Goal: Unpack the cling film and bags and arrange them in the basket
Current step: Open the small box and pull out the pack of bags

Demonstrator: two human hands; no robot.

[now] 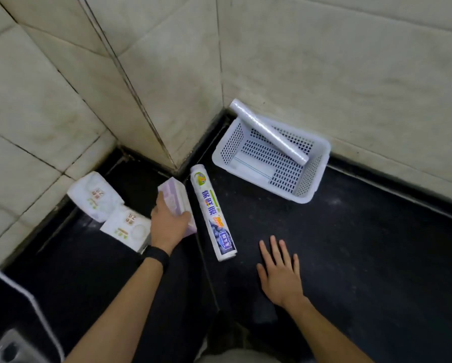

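Gripping purple pack, left hand covers its near end; right hand flat, fingers splayed, empty

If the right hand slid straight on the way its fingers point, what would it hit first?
Probably the white basket, at its near rim; from the right hand the way there looks free, depth unclear.

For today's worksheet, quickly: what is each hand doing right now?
Left hand: grips the purple pack.
Right hand: open, fingers spread, holding nothing.
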